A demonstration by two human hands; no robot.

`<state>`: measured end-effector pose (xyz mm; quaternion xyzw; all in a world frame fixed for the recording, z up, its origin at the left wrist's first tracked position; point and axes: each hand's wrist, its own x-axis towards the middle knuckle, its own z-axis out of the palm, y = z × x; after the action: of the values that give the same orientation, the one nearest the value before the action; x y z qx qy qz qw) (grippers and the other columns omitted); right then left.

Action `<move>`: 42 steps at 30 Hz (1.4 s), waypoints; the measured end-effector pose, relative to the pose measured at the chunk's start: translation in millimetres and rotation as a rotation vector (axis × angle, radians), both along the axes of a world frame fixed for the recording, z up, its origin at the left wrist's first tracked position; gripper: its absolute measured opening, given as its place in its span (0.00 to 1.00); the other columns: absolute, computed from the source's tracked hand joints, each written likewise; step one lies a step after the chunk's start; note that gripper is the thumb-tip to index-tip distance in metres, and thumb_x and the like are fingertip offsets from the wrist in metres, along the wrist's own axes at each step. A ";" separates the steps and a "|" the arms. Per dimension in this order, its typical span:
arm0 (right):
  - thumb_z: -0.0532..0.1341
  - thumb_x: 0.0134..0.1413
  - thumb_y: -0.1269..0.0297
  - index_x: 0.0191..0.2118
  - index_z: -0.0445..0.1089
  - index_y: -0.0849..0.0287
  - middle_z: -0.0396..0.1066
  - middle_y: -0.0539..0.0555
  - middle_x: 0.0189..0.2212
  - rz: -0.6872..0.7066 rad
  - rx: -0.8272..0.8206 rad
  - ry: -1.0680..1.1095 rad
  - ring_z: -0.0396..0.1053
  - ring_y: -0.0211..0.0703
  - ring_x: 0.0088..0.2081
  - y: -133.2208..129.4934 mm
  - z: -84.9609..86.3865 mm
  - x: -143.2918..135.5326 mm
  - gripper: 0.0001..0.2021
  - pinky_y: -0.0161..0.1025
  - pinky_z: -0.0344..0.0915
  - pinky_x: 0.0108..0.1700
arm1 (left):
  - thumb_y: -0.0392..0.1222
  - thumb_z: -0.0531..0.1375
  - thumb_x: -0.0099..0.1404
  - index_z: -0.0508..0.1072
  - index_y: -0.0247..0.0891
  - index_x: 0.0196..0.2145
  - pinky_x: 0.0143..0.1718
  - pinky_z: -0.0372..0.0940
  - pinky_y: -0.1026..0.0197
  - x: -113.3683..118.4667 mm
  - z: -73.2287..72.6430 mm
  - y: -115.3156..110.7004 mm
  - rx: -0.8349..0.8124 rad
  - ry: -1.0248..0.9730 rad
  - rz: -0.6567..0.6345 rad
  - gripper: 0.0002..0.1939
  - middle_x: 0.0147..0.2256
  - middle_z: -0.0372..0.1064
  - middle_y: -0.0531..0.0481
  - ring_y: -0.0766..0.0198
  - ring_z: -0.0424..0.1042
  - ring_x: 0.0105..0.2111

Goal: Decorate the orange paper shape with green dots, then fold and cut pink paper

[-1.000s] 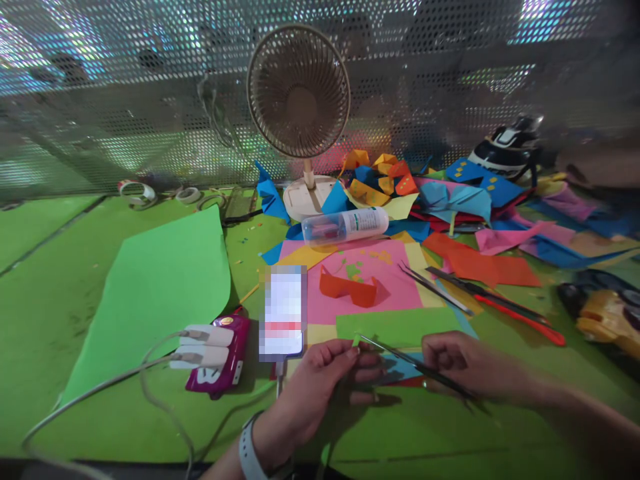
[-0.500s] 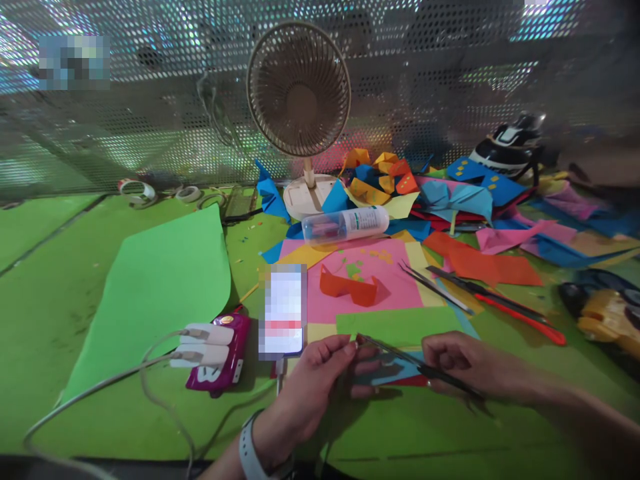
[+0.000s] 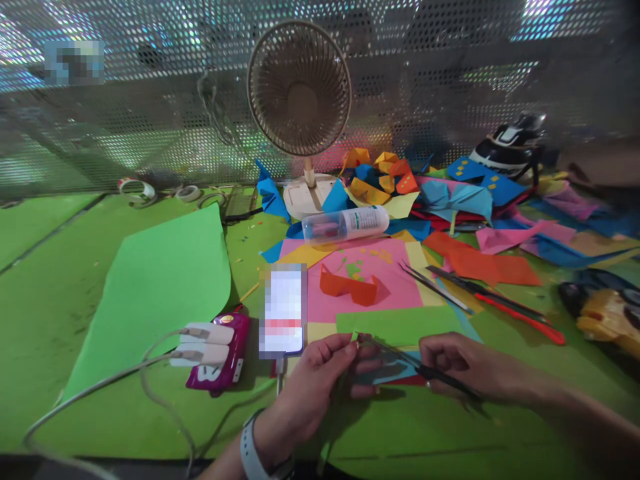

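Note:
My left hand (image 3: 320, 383) is low in the middle, thumb and fingertips pinched on a small piece I cannot make out. My right hand (image 3: 467, 370) grips thin dark tweezers (image 3: 400, 357), whose tip reaches the left fingertips. Under both hands lie a blue paper piece (image 3: 387, 370) and a green paper strip (image 3: 400, 325). An orange folded paper shape (image 3: 349, 285) sits on a pink sheet (image 3: 395, 283) just beyond. A phone (image 3: 283, 310) lies left of my left hand.
A desk fan (image 3: 299, 93) stands at the back with a clear bottle (image 3: 345, 225) lying before it. Coloured paper scraps (image 3: 450, 200) pile right. Scissors and a red-handled tool (image 3: 500, 303) lie right. A large green sheet (image 3: 155, 280), a charger block (image 3: 215, 350) and tape rolls (image 3: 136, 192) sit left.
Both hands stay almost still; the tweezers' tip has edged slightly closer to my left fingertips. Nothing else has moved.

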<state>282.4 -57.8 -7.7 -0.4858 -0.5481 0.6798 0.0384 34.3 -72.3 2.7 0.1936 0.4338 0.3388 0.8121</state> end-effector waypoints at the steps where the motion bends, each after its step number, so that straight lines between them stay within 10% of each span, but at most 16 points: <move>1: 0.64 0.47 0.46 0.28 0.60 0.58 0.60 0.43 0.18 0.001 0.001 -0.004 0.61 0.32 0.21 0.0 -0.1 -0.7 0.20 0.28 0.53 0.21 | 0.40 0.62 0.62 0.74 0.34 0.40 0.32 0.72 0.61 0.0 -0.2 -0.1 -0.003 0.002 -0.002 0.09 0.44 0.74 0.39 0.55 0.75 0.42; 42: 0.65 0.47 0.51 0.27 0.62 0.59 0.62 0.44 0.17 -0.074 0.058 -0.027 0.60 0.32 0.20 -1.2 -9.4 1.4 0.17 0.28 0.53 0.20 | 0.38 0.62 0.62 0.75 0.32 0.37 0.33 0.73 0.59 0.6 -3.7 -0.2 -0.012 0.023 0.022 0.07 0.39 0.76 0.39 0.56 0.76 0.38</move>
<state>283.8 -59.0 -17.1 -0.5137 -0.5497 0.6550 0.0700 34.9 -72.5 -1.0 0.1877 0.4472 0.3430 0.8045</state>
